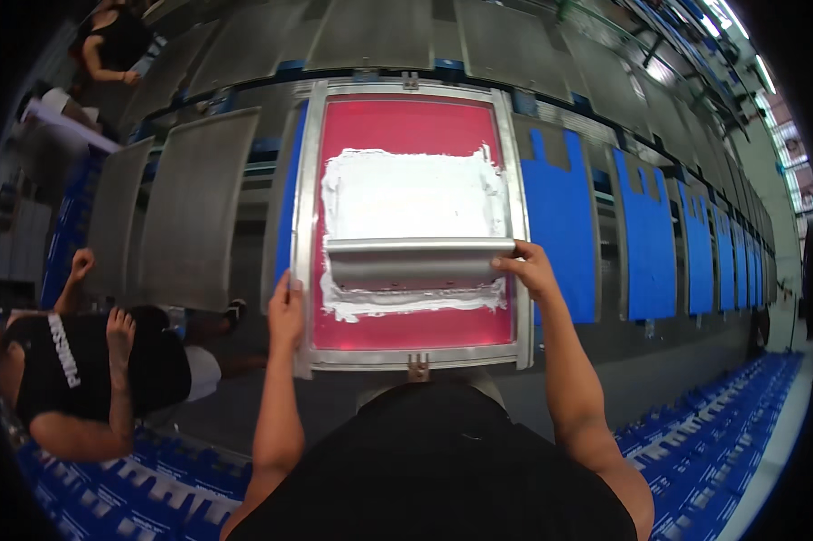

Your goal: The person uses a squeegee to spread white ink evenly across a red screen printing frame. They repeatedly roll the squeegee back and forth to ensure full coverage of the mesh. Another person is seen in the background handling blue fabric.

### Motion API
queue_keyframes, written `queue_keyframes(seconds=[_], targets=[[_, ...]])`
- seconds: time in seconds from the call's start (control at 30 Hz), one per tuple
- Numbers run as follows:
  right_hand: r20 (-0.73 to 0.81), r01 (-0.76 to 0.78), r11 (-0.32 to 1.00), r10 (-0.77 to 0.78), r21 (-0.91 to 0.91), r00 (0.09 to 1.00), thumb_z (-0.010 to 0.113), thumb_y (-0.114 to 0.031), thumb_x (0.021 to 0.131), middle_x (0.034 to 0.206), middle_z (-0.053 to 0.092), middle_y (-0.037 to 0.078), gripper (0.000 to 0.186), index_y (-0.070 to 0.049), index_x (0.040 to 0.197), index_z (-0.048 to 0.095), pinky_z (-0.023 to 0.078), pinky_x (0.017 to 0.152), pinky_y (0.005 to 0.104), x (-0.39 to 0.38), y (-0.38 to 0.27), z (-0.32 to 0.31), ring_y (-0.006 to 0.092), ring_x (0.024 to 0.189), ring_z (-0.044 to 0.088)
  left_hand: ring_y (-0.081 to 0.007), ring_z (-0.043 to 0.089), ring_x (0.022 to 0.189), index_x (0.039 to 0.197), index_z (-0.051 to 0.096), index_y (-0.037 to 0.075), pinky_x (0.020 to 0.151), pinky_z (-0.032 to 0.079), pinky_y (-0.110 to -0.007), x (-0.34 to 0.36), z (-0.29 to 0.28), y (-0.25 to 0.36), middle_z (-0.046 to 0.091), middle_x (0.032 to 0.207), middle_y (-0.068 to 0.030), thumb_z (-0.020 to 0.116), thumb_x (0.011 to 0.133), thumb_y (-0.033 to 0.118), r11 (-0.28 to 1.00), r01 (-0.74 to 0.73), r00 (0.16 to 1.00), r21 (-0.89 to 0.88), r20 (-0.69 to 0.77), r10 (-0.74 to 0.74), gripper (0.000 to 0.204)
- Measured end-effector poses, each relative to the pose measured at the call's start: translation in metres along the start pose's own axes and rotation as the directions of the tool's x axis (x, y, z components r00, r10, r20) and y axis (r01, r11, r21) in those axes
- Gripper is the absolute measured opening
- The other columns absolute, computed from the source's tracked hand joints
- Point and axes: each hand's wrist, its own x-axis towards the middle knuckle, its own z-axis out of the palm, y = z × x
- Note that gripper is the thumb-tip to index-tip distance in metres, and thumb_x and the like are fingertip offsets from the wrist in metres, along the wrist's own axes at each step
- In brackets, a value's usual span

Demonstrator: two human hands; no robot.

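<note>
A screen-printing frame (518, 270) with metal sides and red mesh (406, 334) lies in front of me. White ink (406, 194) covers the middle of the mesh, thick and ragged along its edges. Across the lower part of the ink lies a wide metal squeegee (415, 263). My right hand (528, 270) is closed on the squeegee's right end, thumb on its face. At the frame's left side, my left hand (286, 311) wraps round the metal edge; its fingertips are partly hidden. A strip of blue material (295, 180) shows beside the frame's left side.
Grey printing boards (194, 207) stand left of the frame and in a row beyond it. To the right, several boards carry blue cut pieces (560, 234). One person (91, 370) is at the lower left, another (118, 45) at the far left. Blue printed pieces (704, 433) lie behind me.
</note>
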Motion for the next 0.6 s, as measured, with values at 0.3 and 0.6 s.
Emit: queue_keyframes(seconds=[0.3, 0.6], targets=[[-0.221, -0.079, 0.997, 0.081, 0.014, 0.972, 0.078, -0.005, 0.068, 0.082, 0.068, 0.004, 0.030, 0.001, 0.096, 0.071, 0.049, 0.076, 0.0279, -0.107, 0.054, -0.038, 0.0131, 0.079, 0.062, -0.0166, 0.060, 0.105, 0.134, 0.051, -0.002, 0.091, 0.047, -0.029, -0.027, 0.045, -0.051, 0.065, 0.117, -0.0179, 0.059, 0.096, 0.031, 0.995, -0.067, 0.967, 0.079, 0.251, 0.045, 0.051], [-0.351, -0.135, 0.987, 0.098, -0.082, 0.931, 0.080, -0.013, 0.069, 0.082, 0.066, 0.005, 0.034, 0.001, 0.099, 0.071, 0.048, 0.073, 0.0279, -0.110, 0.051, 0.008, 0.0134, 0.079, 0.061, -0.0179, 0.059, 0.108, 0.134, 0.051, -0.001, 0.093, 0.046, -0.029, 0.015, 0.024, -0.052, 0.063, 0.121, -0.0151, 0.059, 0.097, 0.027, 1.000, 0.009, 0.946, 0.015, 0.325, -0.013, 0.048]])
